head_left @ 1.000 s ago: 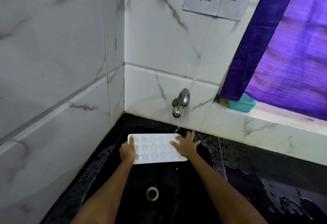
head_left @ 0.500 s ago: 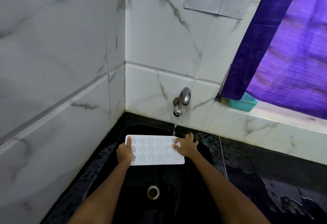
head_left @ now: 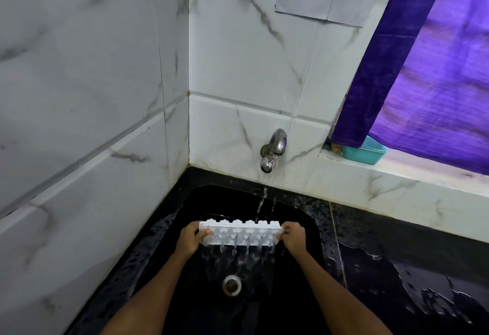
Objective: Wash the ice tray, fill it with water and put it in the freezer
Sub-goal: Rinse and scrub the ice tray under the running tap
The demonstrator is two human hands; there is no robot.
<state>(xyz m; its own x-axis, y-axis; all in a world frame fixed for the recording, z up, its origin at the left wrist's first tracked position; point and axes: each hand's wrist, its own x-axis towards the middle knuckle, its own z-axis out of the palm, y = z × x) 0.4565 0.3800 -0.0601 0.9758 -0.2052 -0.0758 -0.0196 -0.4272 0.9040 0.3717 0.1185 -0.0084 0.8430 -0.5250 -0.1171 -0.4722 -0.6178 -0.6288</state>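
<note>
You held the ice tray (head_left: 239, 232) tipped on edge over the black sink (head_left: 304, 218), its long axis running left to right between your two hands — left hand (head_left: 191, 239) pinching the left short end, right hand (head_left: 293, 235) pinching the right, each grip closed on the tray's rim. The moulded cup bottoms faced up and toward the wall; the open side faced down and toward you, and water streamed from the lower edge toward the drain (head_left: 232, 285). The tap (head_left: 272, 153) ran, its thin stream falling just behind the tray's upper edge, right of centre. Both hands sat equally near, since the tray spanned them. This looked like the emptying part of the wash. Filling, judged from here, would call for rolling the tray back level with cups up and sliding it under the stream — slightly back and right of where you held it. The wet table (head_left: 412, 263) lay to your right.
</note>
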